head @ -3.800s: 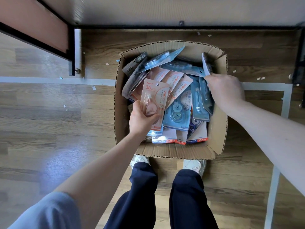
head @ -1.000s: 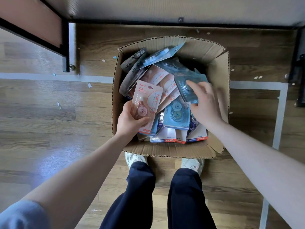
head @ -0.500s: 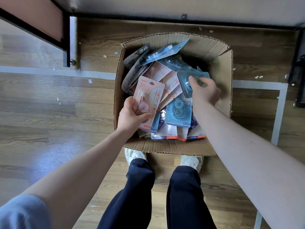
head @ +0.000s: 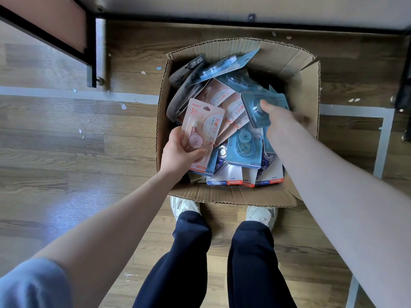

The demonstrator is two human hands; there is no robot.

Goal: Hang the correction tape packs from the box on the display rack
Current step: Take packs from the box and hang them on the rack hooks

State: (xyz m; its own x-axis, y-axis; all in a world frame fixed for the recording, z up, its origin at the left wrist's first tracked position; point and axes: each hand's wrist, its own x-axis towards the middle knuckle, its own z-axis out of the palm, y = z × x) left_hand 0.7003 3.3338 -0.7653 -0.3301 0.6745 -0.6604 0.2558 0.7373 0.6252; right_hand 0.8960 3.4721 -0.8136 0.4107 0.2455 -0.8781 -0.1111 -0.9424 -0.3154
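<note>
An open cardboard box stands on the floor in front of my feet, filled with several correction tape packs in pink, blue and grey. My left hand grips a pink pack marked 36 by its lower end, over the box's left side. My right hand holds a blue pack just above the pile at the box's right side, thumb pressed on its blister. More blue packs and white-blue ones labelled SMOOTH lie below. No display rack hooks are in view.
A black metal frame leg with a brown panel stands at the upper left, and a black bar crosses behind the box. Another dark frame is at the right edge. Wooden floor with pale tape lines and paper scraps surrounds the box.
My right hand took a blue pack from the right side of the pile and has lifted it a little. My left hand keeps holding the pink pack in about the same place.
</note>
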